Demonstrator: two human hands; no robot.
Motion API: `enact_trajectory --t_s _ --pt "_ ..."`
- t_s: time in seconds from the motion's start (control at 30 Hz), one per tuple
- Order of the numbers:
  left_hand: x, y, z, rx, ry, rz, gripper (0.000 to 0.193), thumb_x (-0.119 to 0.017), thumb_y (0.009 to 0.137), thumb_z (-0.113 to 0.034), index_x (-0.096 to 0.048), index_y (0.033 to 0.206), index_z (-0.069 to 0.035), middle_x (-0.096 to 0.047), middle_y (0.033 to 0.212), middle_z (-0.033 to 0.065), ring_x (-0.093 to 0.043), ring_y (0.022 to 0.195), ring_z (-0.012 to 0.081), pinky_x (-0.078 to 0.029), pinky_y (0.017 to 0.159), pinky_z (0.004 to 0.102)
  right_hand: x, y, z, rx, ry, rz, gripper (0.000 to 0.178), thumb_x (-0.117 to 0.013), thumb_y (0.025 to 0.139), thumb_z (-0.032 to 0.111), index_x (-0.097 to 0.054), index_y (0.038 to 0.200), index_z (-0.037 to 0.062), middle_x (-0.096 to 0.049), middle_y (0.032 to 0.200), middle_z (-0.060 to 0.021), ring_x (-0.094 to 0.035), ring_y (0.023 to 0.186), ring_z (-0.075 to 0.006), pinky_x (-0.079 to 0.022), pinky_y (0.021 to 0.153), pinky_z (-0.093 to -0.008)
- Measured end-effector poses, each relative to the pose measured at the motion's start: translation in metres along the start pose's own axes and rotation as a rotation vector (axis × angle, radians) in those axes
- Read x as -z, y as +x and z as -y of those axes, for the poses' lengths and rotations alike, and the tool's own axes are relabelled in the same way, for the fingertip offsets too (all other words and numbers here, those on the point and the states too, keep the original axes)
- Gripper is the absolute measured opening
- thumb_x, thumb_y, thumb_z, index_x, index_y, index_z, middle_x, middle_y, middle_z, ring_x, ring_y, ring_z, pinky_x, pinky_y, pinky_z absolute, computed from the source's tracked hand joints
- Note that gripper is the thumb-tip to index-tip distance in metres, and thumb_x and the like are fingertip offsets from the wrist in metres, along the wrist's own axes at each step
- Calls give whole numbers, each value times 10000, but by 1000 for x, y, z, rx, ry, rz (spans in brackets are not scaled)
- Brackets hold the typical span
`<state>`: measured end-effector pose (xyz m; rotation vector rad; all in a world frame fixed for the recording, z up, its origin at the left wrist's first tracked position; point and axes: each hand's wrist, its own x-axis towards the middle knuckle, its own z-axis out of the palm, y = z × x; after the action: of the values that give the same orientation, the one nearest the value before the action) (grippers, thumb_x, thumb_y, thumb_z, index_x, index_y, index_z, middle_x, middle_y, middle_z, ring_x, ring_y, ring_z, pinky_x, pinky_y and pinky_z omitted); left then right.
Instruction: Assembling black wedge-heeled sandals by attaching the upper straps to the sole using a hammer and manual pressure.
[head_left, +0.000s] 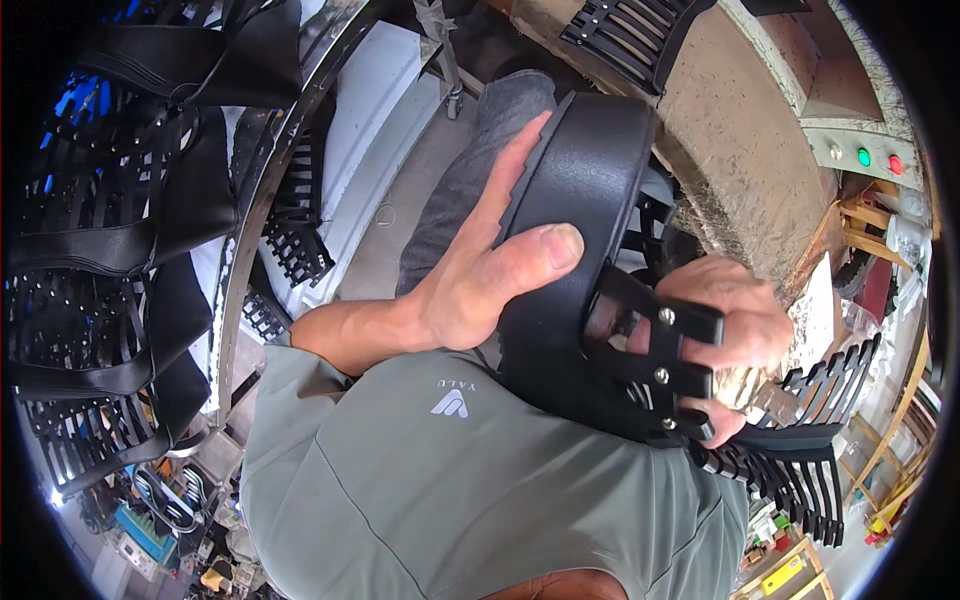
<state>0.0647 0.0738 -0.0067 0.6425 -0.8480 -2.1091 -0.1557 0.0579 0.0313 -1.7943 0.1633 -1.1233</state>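
In front of my chest is a black leather-like piece (590, 170) with a broad smooth curved band and short riveted strips (660, 375) at its lower right. My left hand (465, 275) grips the band's left side, thumb pressed on its outer face and fingers mostly hidden behind its edge. On the other side my right hand (735, 310) has its fingers bent around the riveted strips. Some of its fingertips show through the gaps between them. Whether it also holds a small tool cannot be made out.
Several similar black strapped pieces (90, 250) are heaped at the left, beside a curved metal edge (245, 220). A worn brown work surface (740, 100) at upper right carries another slotted piece (635, 35). Beyond it is a panel with green and red buttons (880, 160). More slotted strips (800, 470) lie at lower right.
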Motion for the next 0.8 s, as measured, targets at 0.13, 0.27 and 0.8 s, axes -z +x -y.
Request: enact_trajectory --t_s 0.13,0.27,0.8 --pt "-7 2 -4 -19 12 8 825 -548 903 -268 -43 1472 48 -338 1426 152 -368 1282 218 -276 1084 363 2 -11 2 -3 -53 -30 223 -706 803 158 -583 942 36 -664 926 -178 -666 687 -274 -526 583 -364" --pt "-7 7 -8 -42 43 10 849 -571 906 -276 -30 1477 43 -333 1434 153 -361 1293 219 -270 1089 363 -6 -14 8 -31 -187 -230 237 -712 800 146 -572 933 8 -643 931 -192 -652 720 -284 -522 615 -376" --pt "5 74 -47 -55 357 352 776 -622 880 -315 -233 1458 25 -421 1398 139 -406 1293 231 -301 1081 347 -5 -32 2 -243 258 -650 396 -651 846 366 -581 911 -18 -620 940 -215 -620 744 -216 -520 673 -340"
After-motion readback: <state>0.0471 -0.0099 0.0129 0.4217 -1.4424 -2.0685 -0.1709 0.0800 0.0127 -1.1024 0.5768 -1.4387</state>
